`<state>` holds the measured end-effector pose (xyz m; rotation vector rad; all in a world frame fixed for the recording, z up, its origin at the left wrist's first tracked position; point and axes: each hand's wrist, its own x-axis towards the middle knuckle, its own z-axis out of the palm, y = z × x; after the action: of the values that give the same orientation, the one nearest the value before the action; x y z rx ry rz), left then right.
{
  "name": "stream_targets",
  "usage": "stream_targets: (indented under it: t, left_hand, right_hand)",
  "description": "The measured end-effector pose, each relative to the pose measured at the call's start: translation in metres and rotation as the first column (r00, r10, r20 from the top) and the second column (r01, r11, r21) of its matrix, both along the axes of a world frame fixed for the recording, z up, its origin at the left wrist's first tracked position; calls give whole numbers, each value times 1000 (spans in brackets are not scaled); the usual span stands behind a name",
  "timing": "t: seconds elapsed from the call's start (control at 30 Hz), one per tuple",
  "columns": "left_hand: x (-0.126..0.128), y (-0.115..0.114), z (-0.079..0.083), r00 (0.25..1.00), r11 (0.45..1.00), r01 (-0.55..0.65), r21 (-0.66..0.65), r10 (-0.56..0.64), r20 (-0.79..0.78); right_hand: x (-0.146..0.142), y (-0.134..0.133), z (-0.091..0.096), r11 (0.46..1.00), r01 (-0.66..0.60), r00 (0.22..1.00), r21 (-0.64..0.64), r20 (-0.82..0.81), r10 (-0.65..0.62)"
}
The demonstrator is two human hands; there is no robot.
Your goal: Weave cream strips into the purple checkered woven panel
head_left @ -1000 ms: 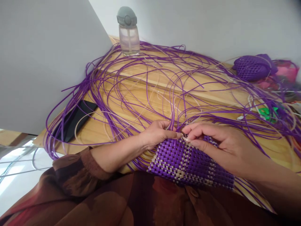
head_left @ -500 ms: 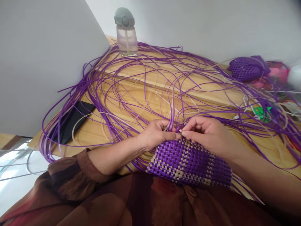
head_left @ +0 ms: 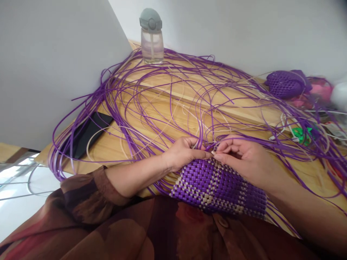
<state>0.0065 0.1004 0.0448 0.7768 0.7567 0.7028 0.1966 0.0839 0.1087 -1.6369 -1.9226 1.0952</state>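
Observation:
A woven piece [head_left: 200, 180] of purple and beige plastic strips rests against my front at the table edge, with long loose ends running out from its top. My left hand [head_left: 184, 153] grips its upper edge, thumb along the weave and several purple strips [head_left: 201, 133] rising between the fingers. Close beside it, my right hand [head_left: 238, 155] pinches a beige strip [head_left: 213, 152] between thumb and forefinger at the same edge. The fingertips of both hands almost touch. The curled fingers hide part of the weave's top edge.
Loose purple strips [head_left: 116, 104] loop across the wooden table [head_left: 159, 112]. A clear bottle [head_left: 152, 43] with a grey lid stands at the back. A dark flat device [head_left: 89, 133] lies left. Rightward are a purple netted bundle [head_left: 287, 83], a green item [head_left: 302, 135] and a white cable [head_left: 282, 124].
The view has shifted slightly, so everything sits a little farther right. My right fingertips have moved slightly at the beige strip; my left hand keeps its grip on the weave.

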Motion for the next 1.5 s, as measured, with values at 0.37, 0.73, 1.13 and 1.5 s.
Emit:
stream_targets:
  t: [0.37,0.73,1.13,1.5]
  left_hand:
    - [-2,2,-3,993,989,-1,151,19,-115]
    - [-2,4,-5,999,980,8,201,-1,-35]
    - [2,4,-10,998,985,-61,164,56,35]
    - [1,7,-14,1000,982,-25,188,23,15]
  right_hand:
    - [-10,13,4,1000,-11,999,-29,49,13]
    - [-22,20,15,960,-247,939,128,274,205]
    - [-58,31,29,874,-459,817,158,462,345]
    - [-57,50,65,840,-518,801,-160,255,542]
